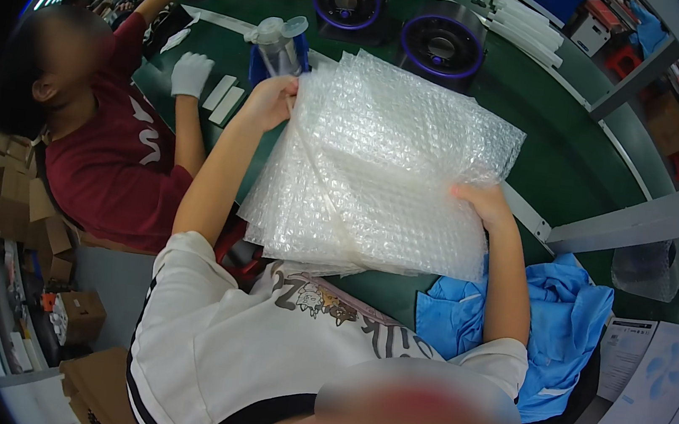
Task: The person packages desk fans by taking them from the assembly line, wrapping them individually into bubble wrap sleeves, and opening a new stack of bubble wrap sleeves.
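Observation:
A loose stack of clear bubble wrap sheets (389,150) spreads in front of me over the green table, its layers turned at different angles. My left hand (271,100) is closed on the upper left edge of the stack, thumb and fingers pinching it. On the right side, my right hand (480,202) grips the bubble wrap, which creases around the fingers. Some of its fingertips are hidden by the plastic. Just beyond my left hand stands a blue holder (261,67) with a clear plastic container (280,44) in it. Blue cloth (559,324) lies under my right forearm.
Black round devices with purple rings (442,47) stand along the far side of the green table (569,168). A co-worker (118,151) sits at left, a white-gloved hand (193,75) near two pale strips (224,98). A metal post (653,212) rises at right, near printed white cartons (658,378).

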A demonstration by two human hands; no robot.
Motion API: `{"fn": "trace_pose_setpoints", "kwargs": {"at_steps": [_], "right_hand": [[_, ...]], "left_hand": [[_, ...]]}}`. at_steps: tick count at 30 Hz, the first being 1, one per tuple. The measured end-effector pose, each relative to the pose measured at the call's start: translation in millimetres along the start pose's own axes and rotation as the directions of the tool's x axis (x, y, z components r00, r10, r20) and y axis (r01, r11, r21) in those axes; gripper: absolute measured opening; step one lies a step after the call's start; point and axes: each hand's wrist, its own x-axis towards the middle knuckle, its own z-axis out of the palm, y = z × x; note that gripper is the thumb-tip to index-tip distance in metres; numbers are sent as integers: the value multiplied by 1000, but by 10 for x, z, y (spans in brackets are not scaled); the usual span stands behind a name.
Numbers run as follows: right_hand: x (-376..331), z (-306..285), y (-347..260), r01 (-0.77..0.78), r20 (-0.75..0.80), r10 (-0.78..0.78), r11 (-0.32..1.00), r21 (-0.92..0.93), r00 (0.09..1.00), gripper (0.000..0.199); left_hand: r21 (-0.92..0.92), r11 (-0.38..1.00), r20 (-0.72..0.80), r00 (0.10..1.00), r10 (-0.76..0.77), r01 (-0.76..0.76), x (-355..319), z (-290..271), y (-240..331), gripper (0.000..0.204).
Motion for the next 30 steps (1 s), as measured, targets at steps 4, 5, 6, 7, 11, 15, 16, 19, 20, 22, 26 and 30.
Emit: {"fn": "trace_pose_setpoints", "kwargs": {"at_steps": [4, 5, 6, 7, 11, 15, 16, 19, 20, 22, 26, 30], "right_hand": [[-23, 54, -69, 46, 0, -46, 999, 24, 999, 57], [-33, 69, -92, 47, 30, -48, 999, 28, 998, 59], [-31, 55, -89, 37, 51, -39, 998, 43, 998, 61], [-35, 37, -96, 29, 48, -31, 998, 52, 998, 61], [-53, 62, -90, -24, 69, 12, 982, 186, 998, 60], [-80, -155, -42, -276, 70, 298, 736, 618, 952, 65], [-100, -173, -43, -277, 69, 299, 737, 617, 952, 65], [-96, -115, -188, -160, 70, 144, 881, 445, 987, 71], [-97, -80, -200, -109, 66, 90, 912, 396, 994, 72], [-73, -55, -208, -51, 65, 30, 937, 344, 997, 73], [-62, -73, -167, -73, 86, 41, 907, 415, 995, 75], [-51, -171, -12, 4, 103, -51, 909, 416, 993, 68]], "left_hand": [[117, 991, -121, 990, 76, -62, -318, -285, -233, 11], [345, 938, -138, 989, 50, 1, -438, -370, -282, 13], [351, 936, -140, 989, 40, 12, -478, -422, -349, 13], [204, 978, -70, 997, -37, 51, -505, -467, -424, 19], [-195, 980, -7, 1000, -30, 29, -806, -80, -499, 40], [-321, 946, 204, 979, 21, 46, -757, 145, -486, 44], [-324, 945, 205, 979, 22, 47, -723, 187, -508, 44], [-170, 983, 138, 990, -43, 67, -580, 315, -595, 33], [-169, 984, 141, 989, -39, 63, -551, 307, -614, 33], [395, 909, 65, 991, 116, -133, -496, 271, -670, 30], [857, 338, 80, 749, 658, -389, -638, 442, -639, 30], [666, 708, -101, 911, 400, -237, -623, 351, -566, 33]]}}
